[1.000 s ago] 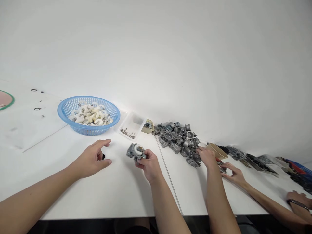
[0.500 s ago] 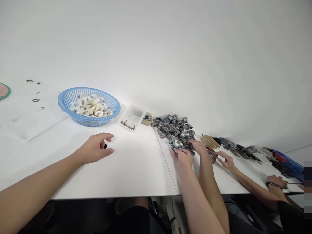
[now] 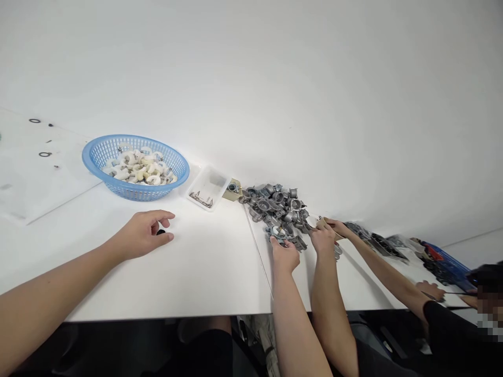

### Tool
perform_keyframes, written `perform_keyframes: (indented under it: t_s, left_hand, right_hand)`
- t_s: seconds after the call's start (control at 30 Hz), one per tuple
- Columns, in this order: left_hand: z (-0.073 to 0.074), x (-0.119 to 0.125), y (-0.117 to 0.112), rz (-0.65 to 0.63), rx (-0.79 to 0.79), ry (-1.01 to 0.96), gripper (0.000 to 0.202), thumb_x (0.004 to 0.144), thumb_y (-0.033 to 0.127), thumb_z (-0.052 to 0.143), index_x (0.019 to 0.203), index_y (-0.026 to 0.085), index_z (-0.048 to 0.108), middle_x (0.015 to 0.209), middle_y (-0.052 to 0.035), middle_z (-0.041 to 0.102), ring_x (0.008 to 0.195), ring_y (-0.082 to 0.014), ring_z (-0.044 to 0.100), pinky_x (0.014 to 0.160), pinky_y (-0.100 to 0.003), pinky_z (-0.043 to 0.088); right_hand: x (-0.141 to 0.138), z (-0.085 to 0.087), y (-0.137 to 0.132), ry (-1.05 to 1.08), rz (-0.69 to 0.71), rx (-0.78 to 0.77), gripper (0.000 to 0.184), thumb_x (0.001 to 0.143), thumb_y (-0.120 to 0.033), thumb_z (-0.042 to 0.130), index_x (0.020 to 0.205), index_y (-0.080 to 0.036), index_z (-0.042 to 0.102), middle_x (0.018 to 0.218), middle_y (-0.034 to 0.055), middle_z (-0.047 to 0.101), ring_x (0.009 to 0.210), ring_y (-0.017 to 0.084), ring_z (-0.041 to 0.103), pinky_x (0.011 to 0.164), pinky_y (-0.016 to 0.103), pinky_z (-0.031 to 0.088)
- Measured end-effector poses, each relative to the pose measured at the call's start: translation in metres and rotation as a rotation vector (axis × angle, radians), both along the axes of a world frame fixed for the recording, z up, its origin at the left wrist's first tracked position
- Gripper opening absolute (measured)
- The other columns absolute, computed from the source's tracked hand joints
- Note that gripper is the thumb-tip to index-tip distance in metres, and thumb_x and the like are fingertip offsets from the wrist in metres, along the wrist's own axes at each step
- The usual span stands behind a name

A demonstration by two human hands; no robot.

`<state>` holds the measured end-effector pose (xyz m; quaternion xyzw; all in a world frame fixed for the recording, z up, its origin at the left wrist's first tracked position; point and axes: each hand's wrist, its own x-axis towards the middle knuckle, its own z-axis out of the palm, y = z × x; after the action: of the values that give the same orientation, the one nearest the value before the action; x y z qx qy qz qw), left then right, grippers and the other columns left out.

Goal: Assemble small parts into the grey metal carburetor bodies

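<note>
Right hand (image 3: pixel 286 255) at near edge of pile (image 3: pixel 264 204), digits against a casting (image 3: pixel 278 234) fitted with a white piece; gripped or let go, can't tell. Looks done, that one. Rest of pile, 12 o'clock from this hand: no white visible. Left hand (image 3: pixel 147 235) loose, thumb apart. Basket (image 3: pixel 137 194), 12 o'clock from it: plenty of white pieces (image 3: pixel 154 179) left.
</note>
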<state>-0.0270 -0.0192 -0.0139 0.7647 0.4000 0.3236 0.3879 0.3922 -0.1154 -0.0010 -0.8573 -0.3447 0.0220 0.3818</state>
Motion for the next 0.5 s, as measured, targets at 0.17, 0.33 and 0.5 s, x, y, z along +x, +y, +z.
perform_keyframes:
  t_s: [0.17,0.33,0.5]
  left_hand:
    - [-0.0019,-0.0004,0.0013,0.001,-0.017,-0.015,0.046,0.072,0.049,0.057,0.109,0.022,0.058,0.091,-0.004,0.062,0.056,-0.0119,0.049,0.054,-0.027,0.048]
    - [-0.0009,-0.0002,0.0013,0.006,-0.008,0.002,0.045,0.072,0.048,0.058,0.108,0.022,0.059,0.09,-0.0033,0.063,0.056,-0.0121,0.049,0.054,-0.028,0.048]
    - [-0.0013,-0.0006,0.0013,0.003,-0.001,0.023,0.044,0.073,0.048,0.057,0.109,0.022,0.058,0.091,-0.0038,0.062,0.058,-0.0124,0.049,0.056,-0.028,0.048]
  right_hand:
    - [0.0012,0.001,0.001,-0.064,-0.223,-0.062,0.049,0.07,-0.053,0.063,0.092,-0.009,0.063,0.089,0.0187,0.061,0.088,0.03,0.054,0.075,0.042,0.038]
    - [0.0004,0.0044,0.0028,-0.094,-0.26,-0.08,0.052,0.065,-0.06,0.059,0.083,-0.012,0.062,0.083,0.0199,0.061,0.083,0.031,0.054,0.066,0.04,0.036]
    - [0.0,0.003,0.001,-0.094,-0.234,-0.065,0.053,0.067,-0.061,0.057,0.084,-0.012,0.061,0.086,0.0228,0.061,0.086,0.034,0.053,0.068,0.043,0.034]
